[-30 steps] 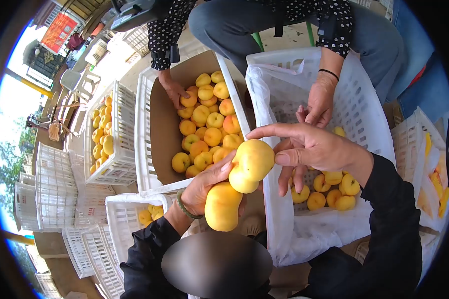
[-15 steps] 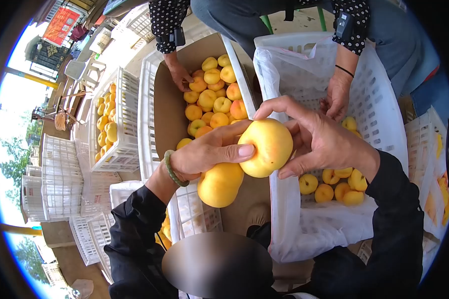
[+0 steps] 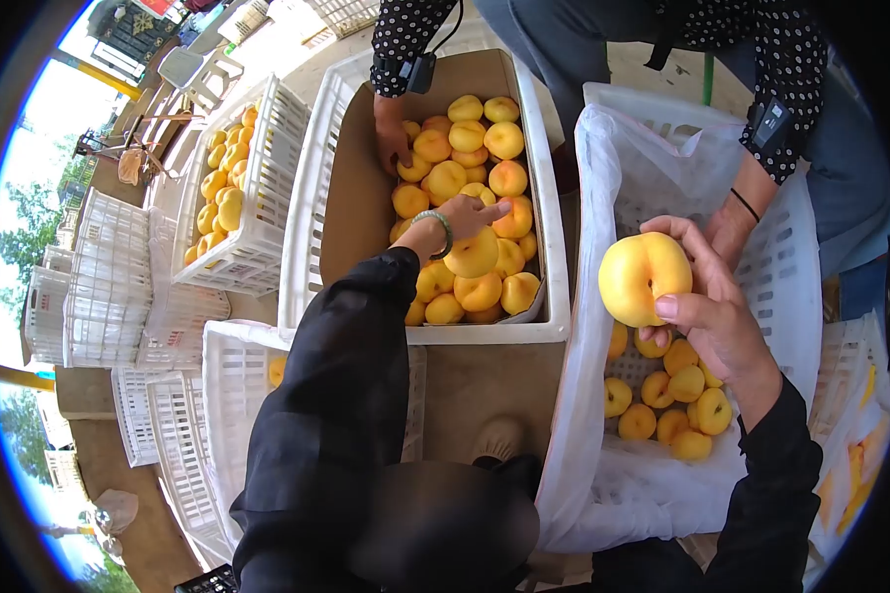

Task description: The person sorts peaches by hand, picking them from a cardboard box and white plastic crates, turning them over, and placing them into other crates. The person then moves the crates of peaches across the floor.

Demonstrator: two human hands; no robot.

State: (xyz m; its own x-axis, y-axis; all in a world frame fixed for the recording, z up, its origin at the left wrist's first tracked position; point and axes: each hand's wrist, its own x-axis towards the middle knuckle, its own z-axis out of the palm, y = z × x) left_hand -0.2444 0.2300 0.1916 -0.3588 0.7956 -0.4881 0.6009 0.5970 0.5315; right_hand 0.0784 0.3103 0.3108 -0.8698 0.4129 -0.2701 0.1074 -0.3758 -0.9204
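My right hand (image 3: 707, 306) is closed around a large yellow peach (image 3: 645, 280), held up over the plastic-lined white crate (image 3: 588, 395). Several yellow peaches (image 3: 684, 385) lie in that crate below it. My left hand (image 3: 468, 218), with a green bracelet at the wrist, reaches into the cardboard-lined crate (image 3: 554, 198). Its fingers rest at a yellow peach (image 3: 472, 253) on top of the pile, with the thumb and index finger partly spread; the hand's underside is hidden.
A co-worker's hand (image 3: 393, 141) is in the cardboard-lined crate; the co-worker's other arm (image 3: 740, 212) reaches over the lined crate. Another crate of peaches (image 3: 292, 148) stands at the left, with stacked crates (image 3: 114, 282) beyond. A shoe (image 3: 499, 438) shows between the crates.
My hands have moved apart. The left went to the peach pile with a peach beneath it; the right now holds a peach alone over the lined crate. The view has shifted.
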